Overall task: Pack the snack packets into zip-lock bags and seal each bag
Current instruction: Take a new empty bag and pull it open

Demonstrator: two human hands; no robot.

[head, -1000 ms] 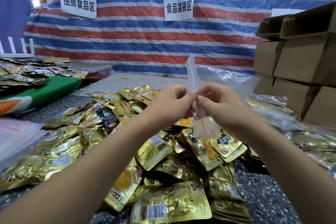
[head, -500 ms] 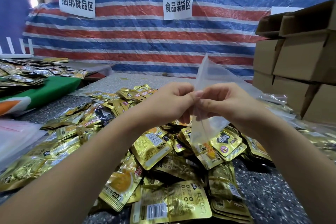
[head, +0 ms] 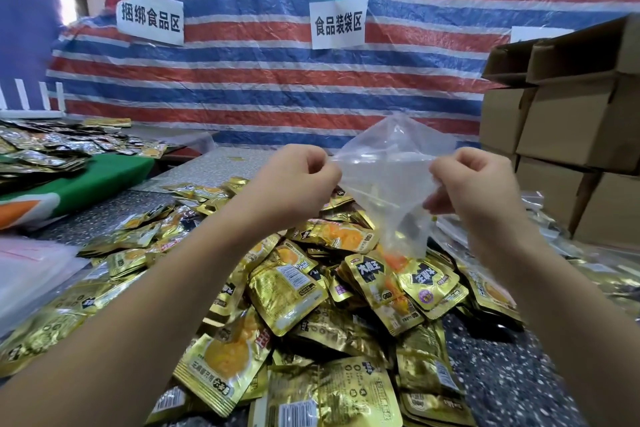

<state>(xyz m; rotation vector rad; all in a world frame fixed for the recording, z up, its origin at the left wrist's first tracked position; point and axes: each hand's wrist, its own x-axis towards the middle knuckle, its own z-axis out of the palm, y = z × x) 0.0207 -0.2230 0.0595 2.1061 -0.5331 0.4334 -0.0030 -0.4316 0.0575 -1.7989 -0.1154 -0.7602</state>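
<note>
Clear plastic zip-lock bag [head: 384,180] held up above the desk [head: 512,388], roughly centre of view, stretched between both hands. Left hand [head: 294,184] at 9 o'clock of the bag, fingers curled, pinching the bag's left edge. Right hand [head: 474,184] at 3 o'clock, fingers curled and clamped on the right edge; some fingers show through the film. Bag hangs to a point at 6 o'clock; cannot tell whether its mouth is parted. Nothing visible inside it. Gold foil snack packets [head: 287,288] lie in a loose heap on the speckled desk directly below the bag, spreading toward 8 o'clock. Cardboard boxes [head: 571,125] stacked at 3 o'clock. Striped red-white-blue tarp [head: 277,87] at 12 o'clock, carrying white paper signs [head: 337,24]. Second spread of packets on a green cloth [head: 104,173] at 9 o'clock.
</note>
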